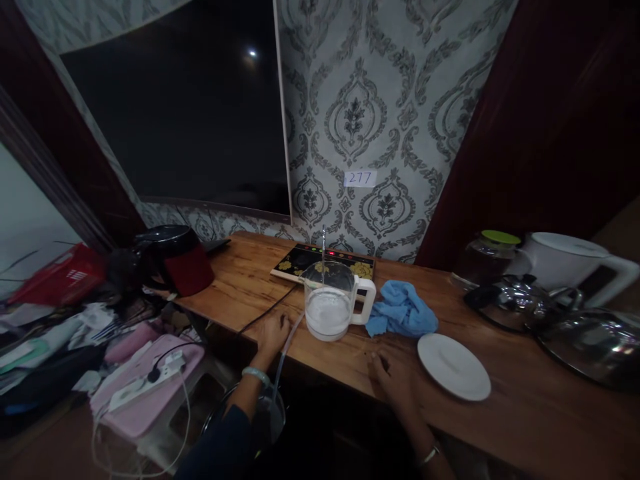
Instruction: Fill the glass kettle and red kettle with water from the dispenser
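Note:
A glass jug [328, 313] with a white handle stands on the wooden table [520, 427], holding cloudy, bubbly water. A thin stream from a slim metal spout [323, 243] falls into it. My left hand [273, 332] lies at the table's front edge, left of the jug, loosely bent, with nothing visible in it. Beside that hand a clear tube [284, 353] runs down from the jug's side over the edge. My right hand [393, 380] rests at the edge, thumb and fingers slightly apart and holding nothing. It is between the jug and a white lid [454, 367].
Behind the jug sits a black-and-gold electric tea stove [295, 260] with a red light. A crumpled blue cloth [404, 310] lies right of it. Steel kettles [515, 303] and a white pitcher [565, 263] crowd the right; a red-black kettle [187, 263] stands left. A power strip [145, 387] lies on a pink stool.

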